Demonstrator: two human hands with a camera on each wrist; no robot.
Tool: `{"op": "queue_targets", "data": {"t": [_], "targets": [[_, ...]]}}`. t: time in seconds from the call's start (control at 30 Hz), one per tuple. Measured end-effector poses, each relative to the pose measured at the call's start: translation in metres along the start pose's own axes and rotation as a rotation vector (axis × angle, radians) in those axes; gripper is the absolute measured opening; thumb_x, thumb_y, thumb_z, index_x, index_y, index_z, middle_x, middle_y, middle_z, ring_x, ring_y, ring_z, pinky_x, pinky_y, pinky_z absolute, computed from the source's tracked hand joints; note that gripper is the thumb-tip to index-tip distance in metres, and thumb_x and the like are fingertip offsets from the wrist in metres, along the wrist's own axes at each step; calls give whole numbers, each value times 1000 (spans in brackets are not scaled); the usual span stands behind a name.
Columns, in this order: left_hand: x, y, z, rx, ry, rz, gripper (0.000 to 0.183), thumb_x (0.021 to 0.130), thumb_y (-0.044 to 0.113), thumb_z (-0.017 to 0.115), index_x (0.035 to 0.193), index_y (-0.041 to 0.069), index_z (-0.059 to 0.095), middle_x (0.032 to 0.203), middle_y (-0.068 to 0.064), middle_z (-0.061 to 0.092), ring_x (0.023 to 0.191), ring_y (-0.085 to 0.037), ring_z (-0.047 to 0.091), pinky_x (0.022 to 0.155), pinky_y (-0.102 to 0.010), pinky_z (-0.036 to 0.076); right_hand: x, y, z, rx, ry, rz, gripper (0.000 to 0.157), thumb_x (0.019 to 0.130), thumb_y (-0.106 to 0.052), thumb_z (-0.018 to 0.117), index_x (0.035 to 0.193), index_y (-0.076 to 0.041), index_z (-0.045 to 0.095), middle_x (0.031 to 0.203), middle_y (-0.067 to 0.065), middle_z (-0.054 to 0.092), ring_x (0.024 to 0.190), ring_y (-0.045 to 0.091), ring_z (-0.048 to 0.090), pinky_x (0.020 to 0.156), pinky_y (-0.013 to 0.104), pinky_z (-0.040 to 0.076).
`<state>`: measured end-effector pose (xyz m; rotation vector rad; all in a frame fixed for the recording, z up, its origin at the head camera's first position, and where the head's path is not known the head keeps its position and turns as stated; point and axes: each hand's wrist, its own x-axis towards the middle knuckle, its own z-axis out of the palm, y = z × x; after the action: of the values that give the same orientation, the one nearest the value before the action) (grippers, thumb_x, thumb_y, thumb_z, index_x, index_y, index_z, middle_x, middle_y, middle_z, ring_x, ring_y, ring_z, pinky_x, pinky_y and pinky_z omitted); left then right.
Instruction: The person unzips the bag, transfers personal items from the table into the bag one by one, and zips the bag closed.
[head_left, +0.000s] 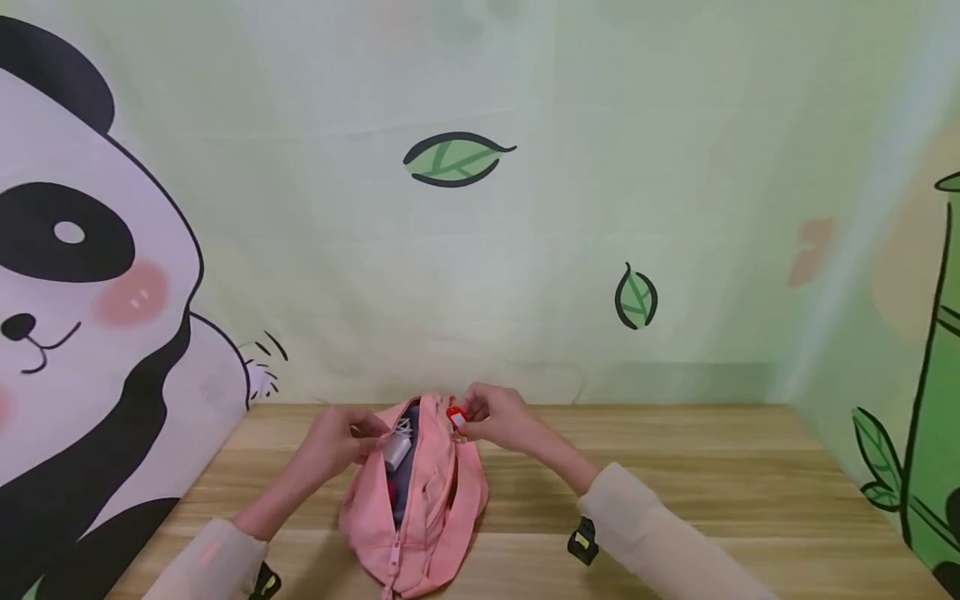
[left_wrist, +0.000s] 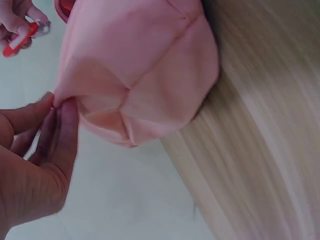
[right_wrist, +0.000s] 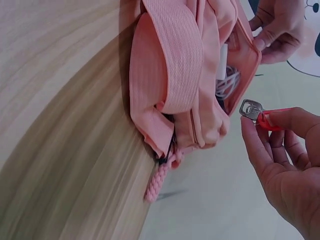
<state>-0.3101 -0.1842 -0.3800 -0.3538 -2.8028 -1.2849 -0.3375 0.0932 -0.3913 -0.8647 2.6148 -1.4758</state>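
A pink fabric bag lies on the table with its long zipped pocket unzipped. My left hand pinches the pocket's edge and holds it aside; in the left wrist view the cloth creases below the fingertips. Inside the pocket, a white charger and its looped white cable show against the dark lining. My right hand pinches a red key tag between thumb and fingers, beside the opening. From the tag's ring hangs a silver key.
Under the bag is a wood-grain table. Behind it hangs a pale green backdrop with a printed panda and leaves. The bag's wide strap loops out on its right side, and a braided pink cord hangs off one end.
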Motion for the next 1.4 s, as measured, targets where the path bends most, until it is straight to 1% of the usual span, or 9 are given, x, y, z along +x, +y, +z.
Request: {"op": "queue_targets", "data": {"t": [0.13,0.37,0.53,0.7,0.77,0.97,1.13,1.33,1.4], "targets": [[-1,7,0,18,0,-18,10,87,-6,73,96,-2,76,89,-11,73,73,-19,68,61,-33,61,3,0,9,27,-4,1,14,89,-4,76,99,-3,65,88,2,68,80,10,64,70,23,57],[-1,19,-8,21,-48,-38,11,88,-9,68,97,-7,74,86,-13,72,72,-20,68,62,-34,61,14,-8,21,9,-29,-39,12,89,-7,75,97,-5,67,90,2,69,82,9,64,72,21,55],[1,27,-14,44,-49,-21,12,88,-11,67,97,-8,73,86,-16,73,73,-20,68,62,-35,61,24,-18,35,21,5,-66,10,88,-2,75,94,-5,68,91,3,71,85,8,66,75,21,55],[2,27,-14,33,-45,-10,12,88,-12,66,97,-9,73,86,-15,73,74,-20,68,64,-35,62,32,-18,54,37,35,-101,9,87,-1,78,92,-6,72,91,4,73,82,6,66,75,18,53],[1,26,-14,23,-38,-12,12,88,-12,67,97,-9,73,85,-14,73,74,-21,68,64,-35,62,35,-18,61,-9,54,-143,9,86,-1,79,90,-6,73,90,4,73,81,5,67,74,17,53],[-2,24,-15,18,-18,-11,12,88,-12,67,97,-9,73,87,-16,73,74,-21,69,63,-35,61,41,-19,73,-252,148,-233,13,84,0,79,84,-11,73,85,0,70,79,6,62,70,15,49],[-2,24,-15,9,-12,13,11,87,-12,67,97,-10,73,86,-17,74,74,-21,70,62,-34,61,49,-16,75,-396,156,-228,15,86,-2,78,82,-15,72,85,-5,72,78,5,60,71,17,48],[-3,22,-15,-7,2,2,12,87,-12,66,97,-10,72,86,-15,73,75,-21,69,63,-35,61,61,-14,76,-497,219,-233,17,85,-7,81,78,-15,68,79,-4,69,74,9,61,67,21,49],[-3,21,-14,-12,6,3,13,87,-12,66,98,-11,72,86,-16,73,75,-21,70,63,-35,61,63,-13,79,-525,220,-228,17,85,-7,81,78,-16,68,78,-5,68,74,9,61,68,21,48]]}}
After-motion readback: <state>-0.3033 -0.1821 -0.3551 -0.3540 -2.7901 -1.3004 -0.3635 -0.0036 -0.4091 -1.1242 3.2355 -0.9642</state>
